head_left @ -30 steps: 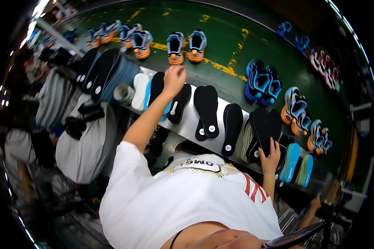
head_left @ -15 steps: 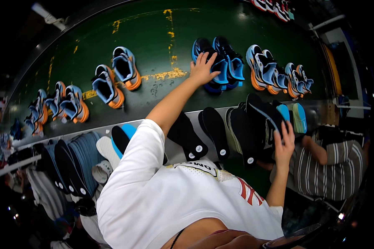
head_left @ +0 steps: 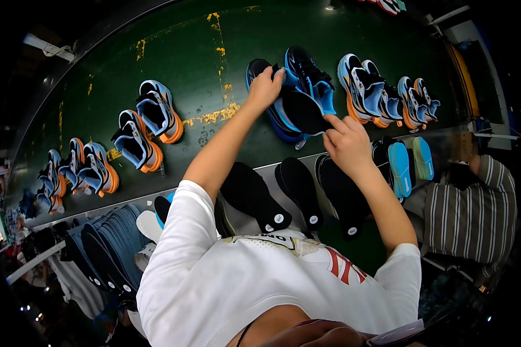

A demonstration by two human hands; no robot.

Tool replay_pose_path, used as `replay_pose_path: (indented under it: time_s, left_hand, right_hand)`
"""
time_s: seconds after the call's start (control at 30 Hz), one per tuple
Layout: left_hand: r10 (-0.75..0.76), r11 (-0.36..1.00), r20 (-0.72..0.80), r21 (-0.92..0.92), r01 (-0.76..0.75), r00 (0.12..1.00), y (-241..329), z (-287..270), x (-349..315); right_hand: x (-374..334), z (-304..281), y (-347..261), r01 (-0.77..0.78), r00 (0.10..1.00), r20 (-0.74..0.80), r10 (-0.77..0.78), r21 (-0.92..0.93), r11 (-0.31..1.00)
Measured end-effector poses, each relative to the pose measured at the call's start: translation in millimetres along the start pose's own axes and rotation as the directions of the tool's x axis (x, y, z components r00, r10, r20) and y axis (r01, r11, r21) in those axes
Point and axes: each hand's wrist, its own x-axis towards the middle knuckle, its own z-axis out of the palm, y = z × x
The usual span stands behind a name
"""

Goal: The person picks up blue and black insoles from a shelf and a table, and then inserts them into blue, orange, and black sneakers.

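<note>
A black and blue sneaker [head_left: 255,70] stands on the green surface with its opening toward me. My left hand [head_left: 265,89] is closed on its upper at the tongue. In the sneaker's opening lies a black insole [head_left: 304,113], tilted, its front end hidden inside. The fingers of my right hand [head_left: 348,143] pinch the insole's rear end, which sticks out over the heel. Right beside it is the matching black and blue sneaker [head_left: 307,72], untouched by either hand.
White, black and orange sneakers [head_left: 159,110] stand in pairs to the left, with more such sneakers [head_left: 362,87] to the right. Stacked black insoles [head_left: 252,194] and blue insoles [head_left: 399,168] line the near edge. A person in a striped shirt [head_left: 472,211] is at the right.
My right hand has carried the black insole up and left from the near edge to the sneaker's opening. My left hand, spread over the sneaker before, now grips its upper.
</note>
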Motion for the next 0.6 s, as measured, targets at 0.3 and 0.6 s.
replay_pose_path:
  time_s: [0.3,0.6]
  left_hand:
    - [-0.084,0.993,0.002,-0.085,0.084,0.996,-3,1,0]
    - [-0.143,0.97,0.022,-0.193,0.145,0.989,-17,0,3]
  right_hand:
    - [29,116,4,-0.285,0.956,0.089,0.281,0.034,0.958]
    - [51,102,-2,-0.377,0.89,0.283,0.358,0.014,0.926]
